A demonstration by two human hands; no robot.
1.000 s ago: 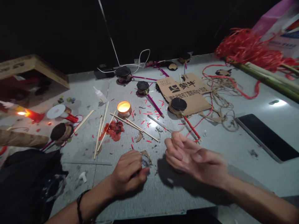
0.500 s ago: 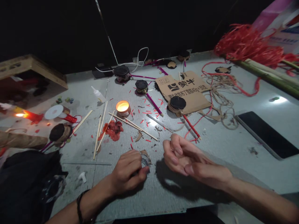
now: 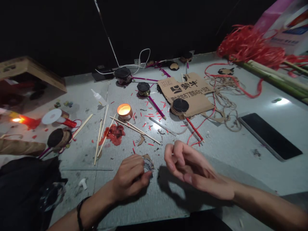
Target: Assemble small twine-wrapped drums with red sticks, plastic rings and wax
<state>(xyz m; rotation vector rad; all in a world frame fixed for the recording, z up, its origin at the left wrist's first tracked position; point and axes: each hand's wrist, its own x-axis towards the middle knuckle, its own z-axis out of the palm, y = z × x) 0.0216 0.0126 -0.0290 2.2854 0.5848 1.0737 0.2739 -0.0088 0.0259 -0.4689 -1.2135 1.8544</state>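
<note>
My left hand [image 3: 131,176] is curled into a loose fist low on the table. A small grey and brown scrap [image 3: 148,163] lies against its knuckles and thumb; whatever the fingers may enclose is hidden. To the right, my right hand [image 3: 190,168] is turned palm up above its own shadow, fingers loosely bent and thumb apart, with nothing visible in it. Beyond the hands lie thin wooden sticks [image 3: 141,133] and a small black-topped drum [image 3: 180,106] with a red-wrapped handle [image 3: 194,130]. Another small drum [image 3: 143,89] has a purple handle.
A lit candle [image 3: 124,111] in a tin stands left of centre, beside a red wax puddle [image 3: 115,134]. Farther left, a red candle [image 3: 29,122] burns. A phone [image 3: 270,135] lies right; cardboard [image 3: 194,91], twine [image 3: 225,106] and red raffia [image 3: 250,46] lie behind.
My right hand has tilted slightly, its fingers loosening and the thumb moving off the fingertips. My left hand has hardly moved. The whole view has shifted a little.
</note>
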